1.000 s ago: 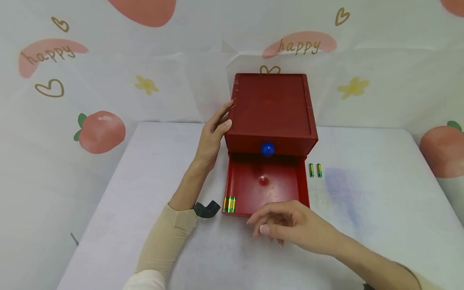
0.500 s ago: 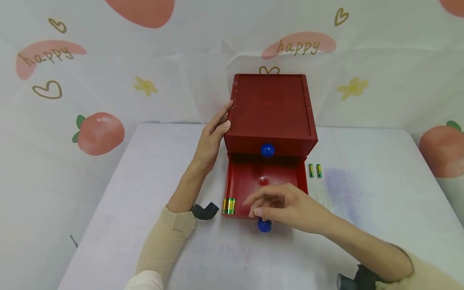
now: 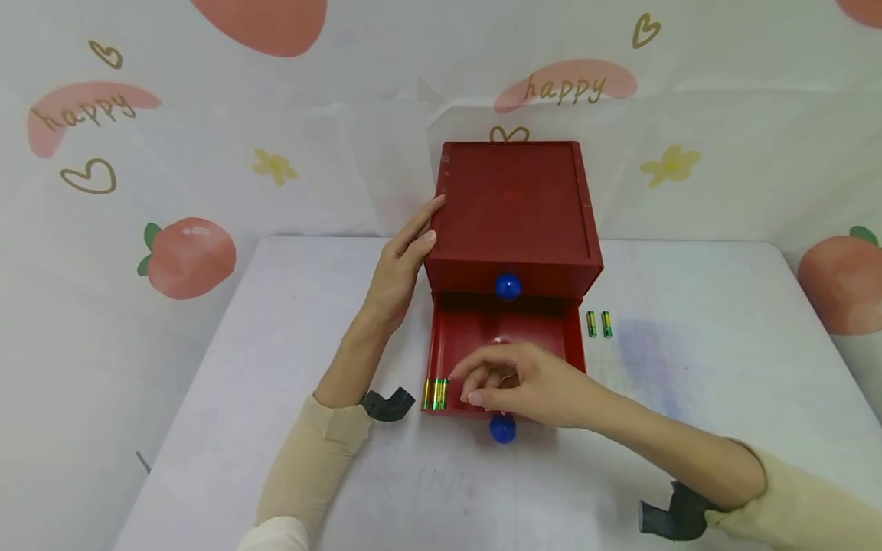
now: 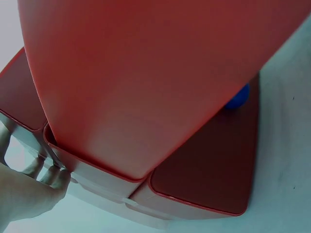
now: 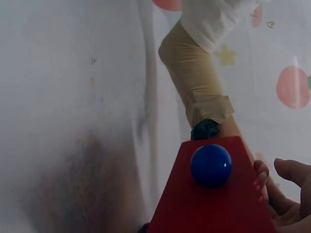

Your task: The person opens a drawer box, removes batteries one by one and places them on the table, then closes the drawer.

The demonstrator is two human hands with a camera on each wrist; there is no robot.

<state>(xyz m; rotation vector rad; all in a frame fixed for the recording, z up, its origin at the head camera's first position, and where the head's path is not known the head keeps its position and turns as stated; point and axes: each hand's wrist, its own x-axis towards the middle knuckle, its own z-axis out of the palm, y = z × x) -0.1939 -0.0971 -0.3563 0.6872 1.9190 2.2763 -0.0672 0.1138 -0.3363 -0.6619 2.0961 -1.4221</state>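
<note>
A red drawer cabinet (image 3: 513, 203) stands on the table, its lower drawer (image 3: 455, 329) pulled out. My left hand (image 3: 398, 275) rests against the cabinet's left side, fingers along the wall; the fingers (image 4: 59, 182) also show in the left wrist view. Several green-and-gold batteries (image 3: 436, 394) stand side by side in the drawer's front left corner. Over the drawer, just right of these batteries, hovers my right hand (image 3: 520, 383) with bent, loose fingers and nothing visible in them. In the right wrist view, the right hand (image 5: 294, 199) is beside the drawer front with its blue knob (image 5: 211, 165).
Two more batteries (image 3: 599, 324) lie on the white table (image 3: 730, 367) to the right of the drawer. An upper blue knob (image 3: 508, 287) sticks out from the cabinet front. Behind the table hangs a printed cloth (image 3: 386, 115).
My right hand has moved forward and left, from in front of the drawer to over it, near the batteries. The lower blue knob has come into view. My left hand stays against the cabinet.
</note>
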